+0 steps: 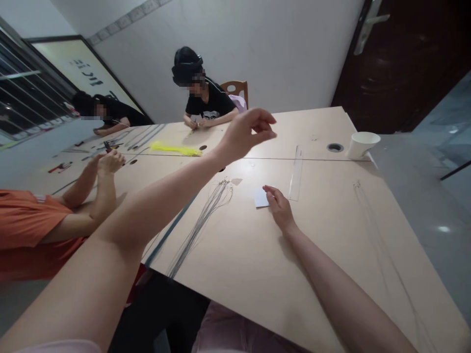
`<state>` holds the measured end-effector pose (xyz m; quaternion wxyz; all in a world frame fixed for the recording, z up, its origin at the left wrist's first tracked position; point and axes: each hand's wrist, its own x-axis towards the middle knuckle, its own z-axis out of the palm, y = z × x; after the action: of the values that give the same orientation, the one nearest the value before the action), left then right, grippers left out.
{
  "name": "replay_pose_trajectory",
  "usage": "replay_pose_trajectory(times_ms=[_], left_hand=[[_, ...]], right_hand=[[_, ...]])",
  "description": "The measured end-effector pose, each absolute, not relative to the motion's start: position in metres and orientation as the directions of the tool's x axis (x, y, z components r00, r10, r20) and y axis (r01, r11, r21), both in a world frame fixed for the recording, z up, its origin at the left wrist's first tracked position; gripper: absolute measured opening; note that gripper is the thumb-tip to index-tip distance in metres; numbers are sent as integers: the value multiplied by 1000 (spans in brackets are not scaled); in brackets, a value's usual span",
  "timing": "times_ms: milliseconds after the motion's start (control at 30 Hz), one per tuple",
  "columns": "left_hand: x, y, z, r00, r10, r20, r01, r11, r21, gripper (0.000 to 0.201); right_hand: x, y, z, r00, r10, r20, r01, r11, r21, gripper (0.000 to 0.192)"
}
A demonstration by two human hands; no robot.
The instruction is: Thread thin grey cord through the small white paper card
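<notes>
My left hand (255,130) is raised above the middle of the table, its fingers curled toward the thumb in a pinch. Whatever is between those fingertips, if anything, is too small to see. Lower and to the right, my right hand (281,208) is closed with thumb and fingertips together, at the edge of a small white paper square (261,198). I cannot tell whether it grips the paper or something thin. Left of the paper lies a bundle of thin grey cords (202,220) with small metallic ends. A clear ruler (295,174) lies just beyond my right hand.
More thin cords (382,240) lie along the table's right side. A white paper cup (363,145) stands by a cable hole (335,147). Yellow strands (174,148) lie farther back. A co-worker in orange (33,220) sits close on the left; two other people work across the table.
</notes>
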<state>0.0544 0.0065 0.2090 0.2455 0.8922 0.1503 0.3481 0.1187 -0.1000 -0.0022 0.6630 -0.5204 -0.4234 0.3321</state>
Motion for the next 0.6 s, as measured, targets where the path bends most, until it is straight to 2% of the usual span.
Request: replay_pose_trajectory(times_ms=[100,200,267,367,500,600], left_hand=[[62,-14,203,774,389,499,89,-848,523,18],[64,-14,195,785,368,499,101,-870,482,15],[62,-2,194,773,379,509,124,-877,464,15],[52,26,202,695,429,577,172,-879,445,17],[22,74,230,462,623,631,358,-782,510,20],[-19,108,254,328,673,663,417,-733,538,24]], right_hand=[[118,-109,28,310,946,98,-472,242,-848,52],[114,-123,66,146,977,157,-682,215,-699,58],[111,-131,82,42,983,178,-726,153,-670,53],[111,-138,87,-29,987,158,-714,90,-695,37],[115,-137,77,-72,991,114,-706,30,-708,29],[115,-135,73,-126,989,80,-678,-28,-735,29]])
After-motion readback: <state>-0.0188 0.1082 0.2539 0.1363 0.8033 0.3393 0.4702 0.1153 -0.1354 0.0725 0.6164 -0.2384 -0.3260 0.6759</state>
